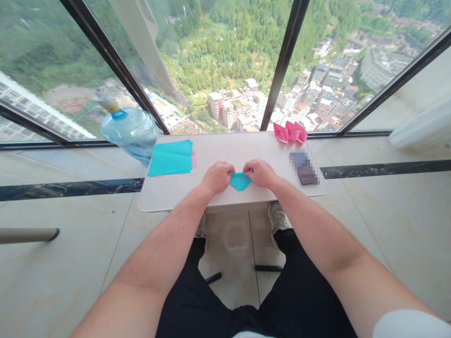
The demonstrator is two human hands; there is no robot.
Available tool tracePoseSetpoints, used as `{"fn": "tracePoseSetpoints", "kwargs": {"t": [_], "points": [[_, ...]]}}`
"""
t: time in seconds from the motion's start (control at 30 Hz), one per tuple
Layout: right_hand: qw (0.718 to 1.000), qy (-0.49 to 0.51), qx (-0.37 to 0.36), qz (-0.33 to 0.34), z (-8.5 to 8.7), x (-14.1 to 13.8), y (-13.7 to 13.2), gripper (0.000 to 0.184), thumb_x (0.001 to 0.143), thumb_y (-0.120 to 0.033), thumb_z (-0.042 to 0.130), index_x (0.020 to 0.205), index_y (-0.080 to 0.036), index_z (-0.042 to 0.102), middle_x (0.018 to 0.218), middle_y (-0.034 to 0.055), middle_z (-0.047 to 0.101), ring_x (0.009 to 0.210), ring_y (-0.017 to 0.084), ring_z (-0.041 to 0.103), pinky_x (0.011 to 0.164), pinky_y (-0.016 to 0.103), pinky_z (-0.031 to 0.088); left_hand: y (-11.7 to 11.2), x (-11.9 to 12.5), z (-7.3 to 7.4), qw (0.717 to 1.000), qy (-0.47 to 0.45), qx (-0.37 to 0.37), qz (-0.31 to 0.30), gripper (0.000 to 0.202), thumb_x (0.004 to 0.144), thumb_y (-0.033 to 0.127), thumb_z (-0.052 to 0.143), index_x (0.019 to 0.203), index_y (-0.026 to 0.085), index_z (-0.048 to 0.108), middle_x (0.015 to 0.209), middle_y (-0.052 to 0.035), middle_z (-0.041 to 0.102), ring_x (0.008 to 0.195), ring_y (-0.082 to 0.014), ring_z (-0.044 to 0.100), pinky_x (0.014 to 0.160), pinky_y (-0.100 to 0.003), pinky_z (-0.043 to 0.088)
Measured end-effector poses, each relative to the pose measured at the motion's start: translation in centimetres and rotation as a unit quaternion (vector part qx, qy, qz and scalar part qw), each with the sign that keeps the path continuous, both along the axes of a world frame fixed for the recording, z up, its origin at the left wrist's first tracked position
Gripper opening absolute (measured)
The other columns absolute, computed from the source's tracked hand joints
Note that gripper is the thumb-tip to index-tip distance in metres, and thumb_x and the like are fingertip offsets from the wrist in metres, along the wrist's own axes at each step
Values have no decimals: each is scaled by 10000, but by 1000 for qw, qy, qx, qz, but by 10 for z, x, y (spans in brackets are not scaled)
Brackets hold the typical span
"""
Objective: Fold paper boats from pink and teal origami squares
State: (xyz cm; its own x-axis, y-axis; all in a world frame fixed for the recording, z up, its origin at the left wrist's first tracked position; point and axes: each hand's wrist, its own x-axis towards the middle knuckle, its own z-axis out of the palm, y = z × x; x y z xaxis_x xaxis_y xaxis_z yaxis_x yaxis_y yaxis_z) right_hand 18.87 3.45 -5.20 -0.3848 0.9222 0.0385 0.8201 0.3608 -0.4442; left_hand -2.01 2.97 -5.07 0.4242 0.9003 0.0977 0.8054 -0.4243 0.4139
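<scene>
A small folded piece of blue paper lies at the middle of the white table, close to its front edge. Its top edge is straight and its lower side narrows to a blunt point. My left hand pinches the upper left corner, fingers curled. At the upper right corner, my right hand grips the same paper between thumb and fingers. The fingertips partly hide both corners.
Blue sheets lie at the table's left over pink paper. Folded pink paper shapes stand at the back right, behind a phone. A large water bottle stands beyond the left edge. Tall windows rise behind.
</scene>
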Motion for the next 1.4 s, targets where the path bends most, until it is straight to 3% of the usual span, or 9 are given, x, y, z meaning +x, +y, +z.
{"fn": "tracePoseSetpoints", "kwargs": {"t": [0.13, 0.43, 0.77, 0.93, 1.17, 1.27, 1.4], "points": [[998, -12, 59, 33, -7, 7, -8, 207, 916, -165, 553, 942, -195, 756, 972, 69, 708, 978, 205, 583, 916, 300, 420, -1, -6, -2, 1000, 3, 19, -17, 280, 842, 145, 495, 890, 215, 761, 963, -86, 700, 1024, -248, 614, 968, -375, 488], [982, -66, 141, 107, -18, 20, -21, 351, 978, -124, 426, 1073, -209, 754, 1045, 93, 670, 988, 221, 516, 916, 323, 394, -3, -12, -4, 996, 50, 53, -51, 311, 868, 117, 479, 920, 210, 771, 997, -98, 685, 1041, -250, 583, 956, -378, 494], [962, -62, 233, 130, -25, 32, -23, 277, 945, -106, 517, 999, -203, 771, 962, 93, 665, 900, 222, 486, 820, 330, 410, -8, -20, -8, 985, 96, 100, -102, 294, 867, 75, 511, 949, 189, 770, 935, -89, 681, 946, -239, 573, 881, -360, 497], [960, -86, 235, 126, -25, 33, -26, 288, 936, -86, 515, 1005, -205, 768, 968, 88, 670, 900, 220, 480, 802, 326, 402, -15, -19, -5, 978, 138, 113, -106, 290, 878, 87, 514, 978, 194, 764, 913, -98, 677, 917, -250, 574, 831, -390, 481], [969, -120, 195, 89, -21, 31, -30, 296, 959, -125, 493, 1081, -195, 754, 1026, 94, 686, 949, 231, 488, 858, 331, 395, -32, -12, 3, 976, 176, 109, -71, 316, 886, 100, 488, 1071, 185, 730, 1038, -114, 689, 1005, -271, 593, 837, -418, 443], [973, -126, 179, 77, -20, 29, -32, 316, 963, -129, 477, 1122, -182, 745, 1043, 105, 685, 973, 236, 501, 887, 332, 403, -46, 0, 11, 974, 197, 105, -35, 247, 913, 230, 514, 1012, 146, 724, 1008, -140, 682, 1009, -309, 595, 834, -451, 429], [979, -112, 164, 53, -22, 27, -36, 330, 946, -116, 483, 1142, -169, 743, 1043, 114, 694, 973, 240, 533, 908, 338, 426, -65, 19, 17, 978, 189, 91, 12, 528, 926, 537, 524, 1180, 101, 678, 1052, -183, 672, 1032, -348, 585, 851, -476, 419]]}}
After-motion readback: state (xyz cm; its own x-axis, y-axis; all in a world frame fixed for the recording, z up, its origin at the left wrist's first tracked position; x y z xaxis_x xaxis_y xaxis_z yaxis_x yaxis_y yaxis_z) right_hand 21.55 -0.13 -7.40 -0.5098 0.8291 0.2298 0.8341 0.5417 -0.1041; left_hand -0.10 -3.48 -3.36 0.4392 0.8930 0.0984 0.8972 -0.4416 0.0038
